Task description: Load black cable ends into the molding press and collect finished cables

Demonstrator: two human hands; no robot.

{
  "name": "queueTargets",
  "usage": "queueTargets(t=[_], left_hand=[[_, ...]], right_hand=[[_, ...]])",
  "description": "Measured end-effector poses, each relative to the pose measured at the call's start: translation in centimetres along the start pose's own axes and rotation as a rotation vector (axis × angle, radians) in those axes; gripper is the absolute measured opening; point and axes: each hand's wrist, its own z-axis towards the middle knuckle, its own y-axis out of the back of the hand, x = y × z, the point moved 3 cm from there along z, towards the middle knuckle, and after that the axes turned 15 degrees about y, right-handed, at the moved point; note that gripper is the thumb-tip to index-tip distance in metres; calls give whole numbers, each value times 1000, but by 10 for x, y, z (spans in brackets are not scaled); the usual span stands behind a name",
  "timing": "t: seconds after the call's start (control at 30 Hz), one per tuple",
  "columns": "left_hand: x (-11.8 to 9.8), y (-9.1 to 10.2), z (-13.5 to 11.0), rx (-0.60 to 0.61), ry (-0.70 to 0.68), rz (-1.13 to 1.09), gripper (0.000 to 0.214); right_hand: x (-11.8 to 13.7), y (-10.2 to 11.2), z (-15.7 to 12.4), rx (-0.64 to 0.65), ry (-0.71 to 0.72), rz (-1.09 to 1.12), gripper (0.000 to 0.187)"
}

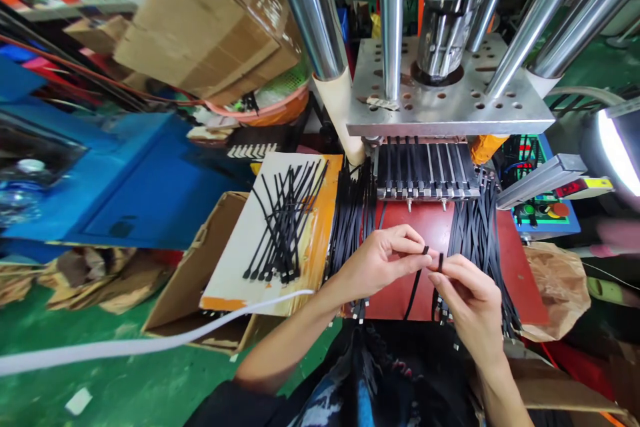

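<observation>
Right now both my hands are up in front of the steel press with thick polished columns point(450, 119), fingertips nearly meeting. My left hand point(383, 257) pinches a small black piece point(425, 250) between thumb and fingers, and my right hand point(470, 293) pinches another short black piece point(441, 261) just beside it; I can't tell whether they belong to one cable. A thin, flat black cable point(413, 293) hangs below my fingers, over the red flat-topped desk point(390, 297) on my side of the press.

Under the plate of the press sits a dark slotted metal fixture point(427, 170), with black strips lying in several slots. One thick bundle of black cables with small metal ends point(353, 227) lies front-left of the press, and a second, similar bundle point(477, 233) front-right of it. Farther left of the press, a loose, crisscrossed pile of black cables point(283, 233) rests on a white board with orange edges point(225, 273), above an open brown cardboard box point(200, 260). Right of the press stands a blue control box with coloured buttons point(570, 223).
</observation>
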Motion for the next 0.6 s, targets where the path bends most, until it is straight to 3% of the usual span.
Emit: queueTargets(t=[0.2, 0.37, 0.5, 0.6], left_hand=[[-7, 6, 3, -48, -125, 156, 31], [-10, 6, 13, -107, -204, 259, 30], [-17, 20, 37, -327, -295, 270, 22], [-24, 34, 65, -502, -386, 367, 18]], right_hand=[[2, -18, 16, -48, -2, -1, 17], [-7, -21, 23, -5, -47, -2, 31], [-12, -22, 18, 120, -128, -17, 39], [-10, -12, 15, 187, -130, -57, 44]])
